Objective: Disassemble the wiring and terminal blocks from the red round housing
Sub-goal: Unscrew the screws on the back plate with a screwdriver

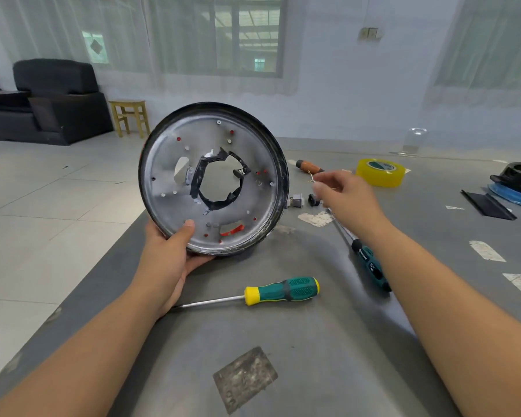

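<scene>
Hands: left hand (pixel 175 251) grips the tilted housing (pixel 213 179) by its lower rim; right hand (pixel 346 194), beside its right edge, pinches a thin wire (pixel 312 178).

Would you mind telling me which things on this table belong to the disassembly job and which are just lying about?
Belonging to the job:
- round housing, held tilted by the left hand
- thin wire piece, pinched by the right hand
- small removed parts
- green-handled screwdriver
- dark-handled screwdriver

Just lying about:
- yellow tape roll
- orange-handled tool
- black and blue item at the table's right edge
</scene>
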Demonstrator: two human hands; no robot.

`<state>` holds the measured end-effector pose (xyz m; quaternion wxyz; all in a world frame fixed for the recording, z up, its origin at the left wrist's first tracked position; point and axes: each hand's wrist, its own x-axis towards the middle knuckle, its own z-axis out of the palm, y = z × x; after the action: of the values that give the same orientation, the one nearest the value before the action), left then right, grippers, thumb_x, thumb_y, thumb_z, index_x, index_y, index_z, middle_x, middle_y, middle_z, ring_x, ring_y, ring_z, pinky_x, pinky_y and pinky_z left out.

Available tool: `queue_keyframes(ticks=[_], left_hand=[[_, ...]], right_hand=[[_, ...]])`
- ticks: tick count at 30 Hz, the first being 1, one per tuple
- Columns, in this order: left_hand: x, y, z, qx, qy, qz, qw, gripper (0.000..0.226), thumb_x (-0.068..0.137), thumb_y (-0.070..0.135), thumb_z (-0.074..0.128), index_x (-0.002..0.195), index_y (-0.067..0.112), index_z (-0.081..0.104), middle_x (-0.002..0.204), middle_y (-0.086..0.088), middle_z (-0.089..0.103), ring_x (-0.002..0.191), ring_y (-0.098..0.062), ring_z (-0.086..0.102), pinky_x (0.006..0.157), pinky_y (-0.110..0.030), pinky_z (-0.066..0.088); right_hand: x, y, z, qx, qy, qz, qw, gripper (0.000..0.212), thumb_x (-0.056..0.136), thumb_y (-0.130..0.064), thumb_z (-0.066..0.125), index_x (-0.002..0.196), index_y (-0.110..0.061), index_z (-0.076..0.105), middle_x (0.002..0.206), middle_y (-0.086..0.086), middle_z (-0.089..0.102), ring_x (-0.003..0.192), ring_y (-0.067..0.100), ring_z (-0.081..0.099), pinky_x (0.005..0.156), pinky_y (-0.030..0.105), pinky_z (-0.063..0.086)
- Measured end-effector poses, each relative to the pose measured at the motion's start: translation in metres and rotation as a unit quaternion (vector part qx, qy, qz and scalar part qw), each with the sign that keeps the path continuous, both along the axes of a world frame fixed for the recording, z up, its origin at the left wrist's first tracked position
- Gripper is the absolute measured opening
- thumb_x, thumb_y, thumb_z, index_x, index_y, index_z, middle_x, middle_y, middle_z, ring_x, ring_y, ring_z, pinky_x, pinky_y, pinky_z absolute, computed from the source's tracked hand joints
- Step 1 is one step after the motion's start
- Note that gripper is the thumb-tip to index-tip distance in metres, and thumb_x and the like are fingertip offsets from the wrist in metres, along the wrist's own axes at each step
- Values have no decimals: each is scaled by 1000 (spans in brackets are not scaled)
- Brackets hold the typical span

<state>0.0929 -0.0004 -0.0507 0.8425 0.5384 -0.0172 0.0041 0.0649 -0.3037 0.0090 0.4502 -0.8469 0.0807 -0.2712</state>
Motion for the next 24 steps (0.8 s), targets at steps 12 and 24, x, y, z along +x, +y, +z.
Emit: queue_keyframes(ticks=[12, 24], left_hand=[[-14, 4, 10, -33, -14, -39, 999, 43, 94, 49, 67, 130, 26, 60, 117, 3, 78, 104, -25, 77, 69, -37, 65], [-17, 3, 9, -36, -49, -48, 997, 84, 75, 49, 81, 144, 27, 38, 110, 4, 72, 72, -15, 57, 63, -31, 43]], right_hand=[[6, 65, -17, 217, 69, 65, 972, 20, 94, -31, 51, 105, -24, 67, 111, 11, 71, 97, 27, 72, 75, 47, 64], [3, 88, -17, 351, 68, 119, 926, 23, 90, 4, 49, 99, -4, 68, 91, 15, 77, 81, 29, 75, 70, 41, 63]])
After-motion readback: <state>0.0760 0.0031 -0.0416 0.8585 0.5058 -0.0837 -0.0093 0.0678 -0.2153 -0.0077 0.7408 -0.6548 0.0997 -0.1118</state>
